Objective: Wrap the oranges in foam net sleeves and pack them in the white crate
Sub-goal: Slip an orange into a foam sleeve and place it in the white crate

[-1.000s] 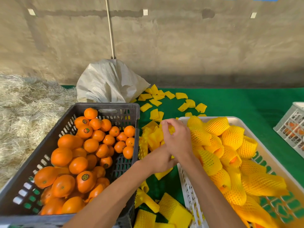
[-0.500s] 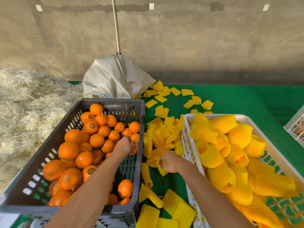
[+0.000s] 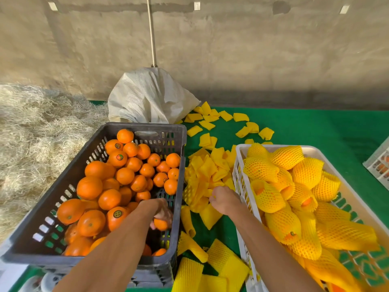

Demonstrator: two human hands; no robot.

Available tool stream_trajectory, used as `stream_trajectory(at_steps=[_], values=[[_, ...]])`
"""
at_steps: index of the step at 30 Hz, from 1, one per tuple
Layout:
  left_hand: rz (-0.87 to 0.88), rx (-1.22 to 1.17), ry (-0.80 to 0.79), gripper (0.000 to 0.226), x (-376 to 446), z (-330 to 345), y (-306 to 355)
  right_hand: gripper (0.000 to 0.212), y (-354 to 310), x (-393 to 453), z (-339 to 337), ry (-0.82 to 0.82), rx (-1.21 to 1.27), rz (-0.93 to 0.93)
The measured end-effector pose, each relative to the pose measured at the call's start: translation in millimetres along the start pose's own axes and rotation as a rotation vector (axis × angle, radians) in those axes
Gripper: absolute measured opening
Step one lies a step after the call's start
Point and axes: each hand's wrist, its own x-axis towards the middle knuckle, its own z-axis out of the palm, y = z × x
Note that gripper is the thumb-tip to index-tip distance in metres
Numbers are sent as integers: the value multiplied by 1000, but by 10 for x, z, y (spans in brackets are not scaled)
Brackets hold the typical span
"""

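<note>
- A small round orange (image 3: 161, 224) is clasped by the left hand (image 3: 160, 211), fingers curled round it, low inside the dark grey slotted plastic crate (image 3: 63, 199) at its near right corner.
- That crate is seen on the left, heaped with loose bare oranges (image 3: 109, 182), some bearing round stickers.
- The right hand (image 3: 226, 200) is held over the pile of flat yellow foam net sleeves (image 3: 207, 171) in the gap between the two crates; its fingers are curled down into the pile, but whether a sleeve is actually pinched cannot be told.
- The white slotted plastic crate (image 3: 239, 165) is found on the right, packed with oranges wrapped in yellow foam net (image 3: 280, 186); orange peel can be glimpsed through several open sleeve ends.
- More flat sleeves are scattered over the green worktop (image 3: 315, 131) at the far side, and others are stacked at the near edge.
- A crumpled white woven sack (image 3: 147, 95) is propped just beyond the dark crate, a thin pole (image 3: 151, 30) rising behind it against the concrete wall.
- Pale straw (image 3: 35, 127) is piled at the far left.
- The corner of another white crate (image 3: 379, 163) is caught at the right edge.
</note>
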Motion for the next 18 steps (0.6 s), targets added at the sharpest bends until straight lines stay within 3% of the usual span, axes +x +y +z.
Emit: stream_trajectory(at_steps=[2,5,8,11,13,18], values=[[136,-63,137,48,46,-79,39,23,10,0,-57,134,18,10],[322,-25,446,67,144,-244,177,13,35,15,-116,276,133,28],[577,-292,733,74,65,-262,299,27,19,17,-126,358,380,28],[858,-473,878,77,-84,-209,440,41,-30,-14,-178,494,548,26],[966,-505,847,78,-221,-127,557,36,-50,-63,-232,604,611,33],[998,-398,503,83,-435,189,826,15,-76,-191,-365,752,1007,-41]])
